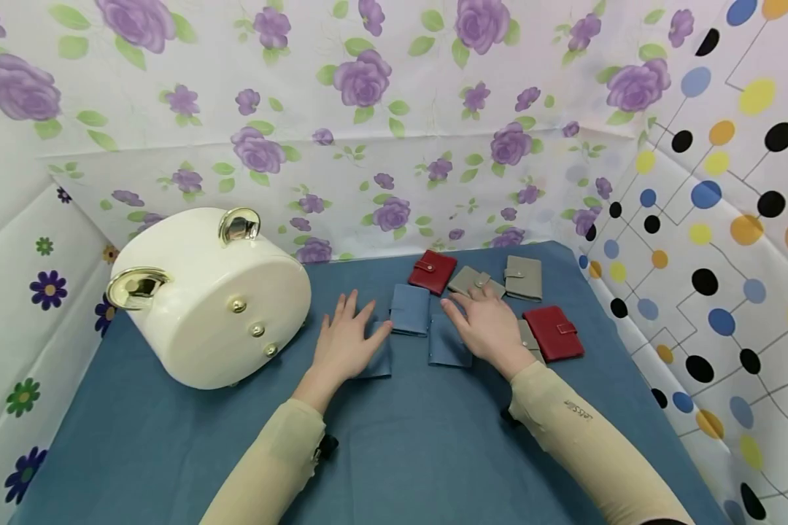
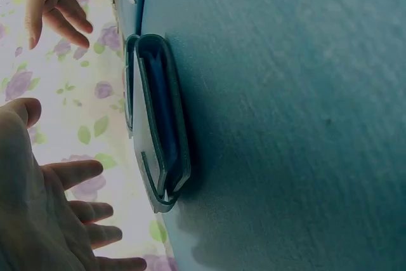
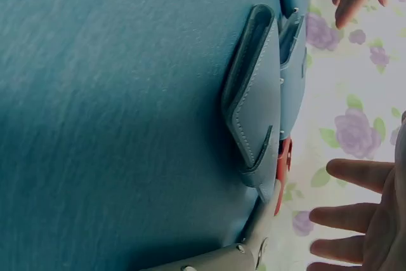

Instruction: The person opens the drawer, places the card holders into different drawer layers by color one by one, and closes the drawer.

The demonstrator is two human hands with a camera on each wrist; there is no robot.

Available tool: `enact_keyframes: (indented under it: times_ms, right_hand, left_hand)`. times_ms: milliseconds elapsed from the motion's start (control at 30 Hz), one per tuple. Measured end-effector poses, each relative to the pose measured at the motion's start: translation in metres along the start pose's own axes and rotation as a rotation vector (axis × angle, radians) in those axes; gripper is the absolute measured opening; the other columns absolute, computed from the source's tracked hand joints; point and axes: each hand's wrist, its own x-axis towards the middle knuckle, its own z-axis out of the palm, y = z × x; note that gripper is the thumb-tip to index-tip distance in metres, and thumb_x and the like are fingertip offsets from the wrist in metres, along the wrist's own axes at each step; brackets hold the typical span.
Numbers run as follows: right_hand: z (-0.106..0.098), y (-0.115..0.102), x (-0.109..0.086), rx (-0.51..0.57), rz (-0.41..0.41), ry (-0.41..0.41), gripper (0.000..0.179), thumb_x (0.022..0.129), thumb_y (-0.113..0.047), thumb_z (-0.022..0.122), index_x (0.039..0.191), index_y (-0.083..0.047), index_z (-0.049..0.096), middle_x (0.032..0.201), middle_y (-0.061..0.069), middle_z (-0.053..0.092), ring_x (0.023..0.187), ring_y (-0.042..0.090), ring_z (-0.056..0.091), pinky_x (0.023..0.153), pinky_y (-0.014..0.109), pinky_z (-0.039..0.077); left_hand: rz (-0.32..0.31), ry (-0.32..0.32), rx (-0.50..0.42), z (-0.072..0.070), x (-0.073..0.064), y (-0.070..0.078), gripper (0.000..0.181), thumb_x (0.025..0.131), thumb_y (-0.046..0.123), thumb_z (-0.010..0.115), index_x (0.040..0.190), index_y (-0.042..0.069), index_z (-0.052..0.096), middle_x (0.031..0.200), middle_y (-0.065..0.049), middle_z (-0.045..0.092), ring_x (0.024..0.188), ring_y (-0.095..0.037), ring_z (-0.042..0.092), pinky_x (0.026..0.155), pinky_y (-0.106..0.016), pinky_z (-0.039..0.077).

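Observation:
My left hand (image 1: 346, 341) is held with fingers spread over a blue wallet (image 1: 379, 359), which it partly hides. In the left wrist view that wallet (image 2: 162, 125) lies apart from the fingers. My right hand (image 1: 491, 327) is spread above a second blue wallet (image 1: 448, 343) and a grey wallet (image 1: 468, 279) with a snap strap. The right wrist view has a blue wallet (image 3: 257, 103) below the outstretched fingers (image 3: 346, 216). Between the hands lies a third blue wallet (image 1: 410, 310). Neither hand holds anything.
Red wallets (image 1: 433, 271) lie at the back and right (image 1: 554, 334). Other grey wallets sit at the back right (image 1: 524, 278) and beside the right wrist (image 1: 530, 338). A large cream drum-shaped object (image 1: 217, 299) with gold fittings stands left on the blue cloth (image 1: 427, 452). Patterned sheets (image 1: 394, 175) enclose the table.

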Motion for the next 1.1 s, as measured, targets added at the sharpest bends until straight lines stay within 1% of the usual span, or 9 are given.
enact_keyframes:
  times_ms: [100, 267, 433, 633, 767, 867, 967, 1000, 1100]
  right_hand:
    - [-0.001, -0.002, -0.001, 0.006, 0.010, 0.000, 0.070, 0.113, -0.063, 0.034, 0.152, -0.012, 0.062, 0.157, 0.025, 0.052, 0.150, 0.046, 0.043, 0.112, 0.065, 0.044]
    - [-0.001, -0.003, -0.001, 0.036, 0.033, 0.002, 0.066, 0.114, -0.060, 0.037, 0.151, -0.013, 0.064, 0.155, 0.023, 0.056, 0.144, 0.043, 0.051, 0.106, 0.065, 0.049]
    - [0.000, -0.004, -0.001, 0.093, 0.041, 0.040, 0.058, 0.114, -0.056, 0.042, 0.145, -0.015, 0.069, 0.143, 0.017, 0.067, 0.124, 0.041, 0.067, 0.096, 0.063, 0.055]
    - [0.000, -0.007, 0.001, 0.130, 0.032, 0.055, 0.062, 0.114, -0.059, 0.038, 0.143, -0.014, 0.071, 0.135, 0.015, 0.072, 0.115, 0.039, 0.071, 0.091, 0.061, 0.057]
    - [0.000, -0.015, 0.003, 0.154, 0.037, 0.056, 0.060, 0.115, -0.057, 0.039, 0.143, -0.015, 0.071, 0.130, 0.013, 0.074, 0.110, 0.037, 0.072, 0.088, 0.060, 0.058]
    - [0.001, -0.023, 0.007, 0.171, 0.039, 0.063, 0.057, 0.115, -0.056, 0.040, 0.143, -0.016, 0.071, 0.110, 0.010, 0.077, 0.103, 0.035, 0.073, 0.083, 0.058, 0.059]
    - [0.003, -0.031, 0.011, 0.188, 0.032, 0.067, 0.059, 0.115, -0.057, 0.039, 0.144, -0.016, 0.070, 0.092, 0.007, 0.073, 0.097, 0.033, 0.073, 0.079, 0.055, 0.059]
    - [0.004, -0.034, 0.012, 0.197, 0.031, 0.069, 0.059, 0.115, -0.056, 0.039, 0.144, -0.016, 0.070, 0.090, 0.007, 0.073, 0.096, 0.033, 0.073, 0.078, 0.055, 0.059]
    - [0.006, -0.041, 0.015, 0.206, 0.029, 0.071, 0.062, 0.115, -0.058, 0.036, 0.146, -0.014, 0.068, 0.103, 0.009, 0.077, 0.102, 0.034, 0.074, 0.086, 0.054, 0.059]
  left_hand:
    - [0.015, 0.020, -0.039, -0.002, -0.004, -0.002, 0.073, 0.109, 0.066, 0.044, 0.159, 0.014, 0.053, 0.175, -0.017, 0.024, 0.163, -0.038, 0.016, 0.124, -0.069, 0.021]
    - [0.029, 0.070, -0.106, -0.004, -0.012, -0.004, 0.067, 0.111, 0.061, 0.046, 0.152, 0.011, 0.061, 0.170, -0.018, 0.037, 0.158, -0.038, 0.031, 0.123, -0.063, 0.030]
    - [0.034, 0.106, -0.143, -0.005, -0.019, -0.005, 0.062, 0.111, 0.058, 0.048, 0.149, 0.011, 0.065, 0.163, -0.016, 0.048, 0.150, -0.037, 0.046, 0.118, -0.060, 0.040]
    - [0.047, 0.163, -0.160, -0.010, -0.026, -0.008, 0.054, 0.111, 0.054, 0.053, 0.139, 0.012, 0.072, 0.151, -0.012, 0.061, 0.140, -0.034, 0.057, 0.111, -0.058, 0.047]
    - [0.066, 0.207, -0.169, -0.015, -0.032, -0.014, 0.048, 0.112, 0.050, 0.053, 0.135, 0.013, 0.075, 0.148, -0.010, 0.065, 0.136, -0.033, 0.060, 0.107, -0.057, 0.051]
    - [0.083, 0.246, -0.194, -0.021, -0.039, -0.019, 0.045, 0.113, 0.047, 0.054, 0.134, 0.014, 0.075, 0.147, -0.010, 0.065, 0.135, -0.033, 0.061, 0.104, -0.058, 0.052]
    - [0.094, 0.286, -0.226, -0.027, -0.046, -0.022, 0.044, 0.113, 0.045, 0.054, 0.134, 0.014, 0.075, 0.147, -0.010, 0.065, 0.133, -0.034, 0.063, 0.097, -0.058, 0.056]
    - [0.098, 0.296, -0.234, -0.029, -0.048, -0.022, 0.044, 0.113, 0.045, 0.054, 0.134, 0.013, 0.075, 0.148, -0.011, 0.064, 0.132, -0.035, 0.063, 0.094, -0.058, 0.057]
    - [0.106, 0.322, -0.250, -0.035, -0.054, -0.025, 0.044, 0.113, 0.043, 0.053, 0.136, 0.012, 0.074, 0.150, -0.011, 0.062, 0.132, -0.037, 0.063, 0.091, -0.059, 0.058]
